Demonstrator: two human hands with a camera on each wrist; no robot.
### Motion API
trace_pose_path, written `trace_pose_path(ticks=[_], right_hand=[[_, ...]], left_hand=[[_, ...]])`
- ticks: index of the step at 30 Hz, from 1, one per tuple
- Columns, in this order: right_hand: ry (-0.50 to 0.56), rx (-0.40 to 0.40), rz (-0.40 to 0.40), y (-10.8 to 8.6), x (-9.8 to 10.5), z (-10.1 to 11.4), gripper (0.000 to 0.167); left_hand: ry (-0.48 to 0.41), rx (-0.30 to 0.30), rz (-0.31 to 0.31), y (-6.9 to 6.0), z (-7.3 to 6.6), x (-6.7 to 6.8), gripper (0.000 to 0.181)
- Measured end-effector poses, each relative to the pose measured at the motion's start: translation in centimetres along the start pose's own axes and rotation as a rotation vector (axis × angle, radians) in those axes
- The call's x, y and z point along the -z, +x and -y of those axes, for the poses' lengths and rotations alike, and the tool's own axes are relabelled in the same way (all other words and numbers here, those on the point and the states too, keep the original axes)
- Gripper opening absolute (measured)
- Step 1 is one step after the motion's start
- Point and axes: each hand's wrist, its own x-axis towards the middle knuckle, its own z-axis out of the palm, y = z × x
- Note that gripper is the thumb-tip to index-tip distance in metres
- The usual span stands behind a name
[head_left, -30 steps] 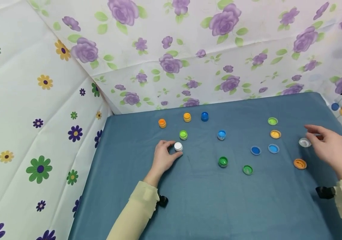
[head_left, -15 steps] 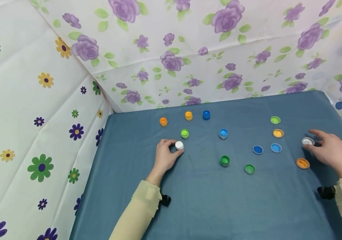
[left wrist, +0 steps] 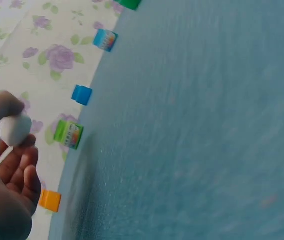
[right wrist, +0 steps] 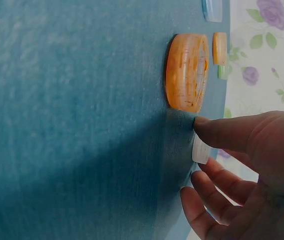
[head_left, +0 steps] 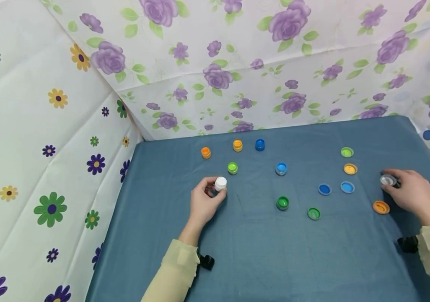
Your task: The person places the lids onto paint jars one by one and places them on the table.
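Note:
My left hand (head_left: 203, 205) pinches a small white paint jar (head_left: 220, 183) between thumb and fingers, slightly above the cloth. In the left wrist view the white jar (left wrist: 16, 130) sits partly behind the fingertips. Far to the right, my right hand (head_left: 415, 193) has thumb and fingers at opposite edges of a whitish lid (head_left: 387, 180), gripping it at table level. The right wrist view shows that lid (right wrist: 200, 149) between thumb and fingers, with an orange lid (right wrist: 186, 72) just beyond the thumb.
Open paint jars stand around the left hand: light green (head_left: 232, 168), orange (head_left: 205, 153), yellow (head_left: 237, 145), dark blue (head_left: 260, 145), light blue (head_left: 281, 169) and green (head_left: 282, 203). Several loose lids lie rightward, including a green lid (head_left: 314, 214) and a dark blue lid (head_left: 324, 189). Floral cloth walls (head_left: 185, 42) border the table.
My left hand has raised the white jar off the cloth and drawn it slightly left. My right hand has come down over the whitish lid and closed its fingers on it.

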Motion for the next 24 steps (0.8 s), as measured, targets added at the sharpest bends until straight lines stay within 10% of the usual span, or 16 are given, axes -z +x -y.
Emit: trace_pose_path(ticks=[13, 18, 24], right_hand=[[0.054, -0.086, -0.079, -0.7, 0.9, 1.0, 0.056], [0.205, -0.085, -0.185, -1.7, 2.0, 5.4, 0.067], [0.515, 0.095, -0.18, -3.6, 2.1, 12.8, 0.054]], left_hand=[[-0.321, -0.086, 0.12, -2.6, -0.2, -0.8, 0.046], [-0.386, -0.069, 0.096, -2.7, -0.7, -1.1, 0.037], [-0.492, -0.073, 0.11, -1.9, -1.9, -1.8, 0.037]])
